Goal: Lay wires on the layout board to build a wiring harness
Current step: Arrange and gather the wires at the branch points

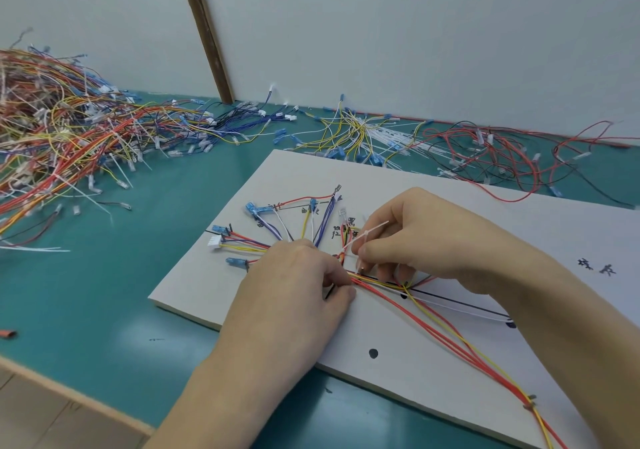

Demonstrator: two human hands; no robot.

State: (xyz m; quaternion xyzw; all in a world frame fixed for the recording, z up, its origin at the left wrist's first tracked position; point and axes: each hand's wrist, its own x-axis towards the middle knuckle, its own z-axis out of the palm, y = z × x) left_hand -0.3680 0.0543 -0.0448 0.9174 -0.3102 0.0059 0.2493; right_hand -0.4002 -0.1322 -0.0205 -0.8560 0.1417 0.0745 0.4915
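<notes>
**Cable tie going onto the bundle**

Left hand (298, 286) down on the layout board (433, 355), fingers curled and pinching the wire bundle (377, 284) where the fanned-out ends gather into one run. Right hand (412, 237) just beside it, thumb and forefinger pinching a white cable tie (363, 237), tail slanting up and to the right, over the same gathering point. Bundle of red, yellow, white and black wires lying on the white board, trailing off toward the lower right corner. Fanned ends left of and beyond the hands, tipped with blue terminals (254, 209) and a white connector (214, 241). Black lines, dots and handwritten marks on the board. Board flat on a green table (104, 310). Big tangle of loose wires (59, 130) heaped at far left; smaller scatters along the wall behind.
</notes>
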